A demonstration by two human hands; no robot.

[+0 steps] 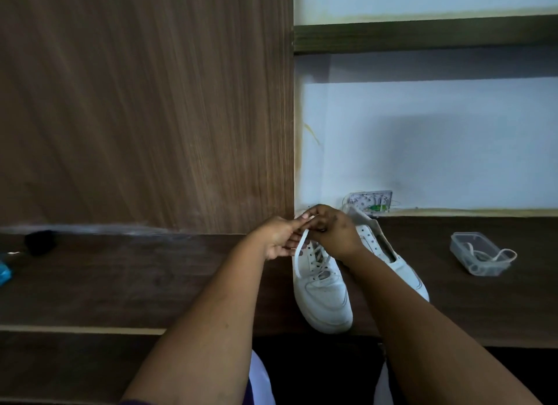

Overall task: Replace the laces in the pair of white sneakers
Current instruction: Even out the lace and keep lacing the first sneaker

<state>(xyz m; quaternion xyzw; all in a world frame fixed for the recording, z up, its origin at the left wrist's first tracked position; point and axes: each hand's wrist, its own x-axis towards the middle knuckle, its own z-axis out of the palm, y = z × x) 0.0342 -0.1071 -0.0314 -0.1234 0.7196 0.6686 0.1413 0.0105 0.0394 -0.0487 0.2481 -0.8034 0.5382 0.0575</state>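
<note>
White lace [302,250] is partly threaded through the left shoe [324,287] at the desk's [151,283] front edge; both hands [279,238] [333,232] pinch it. Behind, the right shoe [389,253] looks unlaced, its lace likely in the tub [480,253] near the right edge.

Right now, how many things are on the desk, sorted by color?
White: 3 — left sneaker, right sneaker, lace held in both hands (left, right)
Clear: 1 — plastic container holding another lace
Black: 1 — dark object at far left
Blue: 1 — blue item at the left edge
Total: 6
</note>
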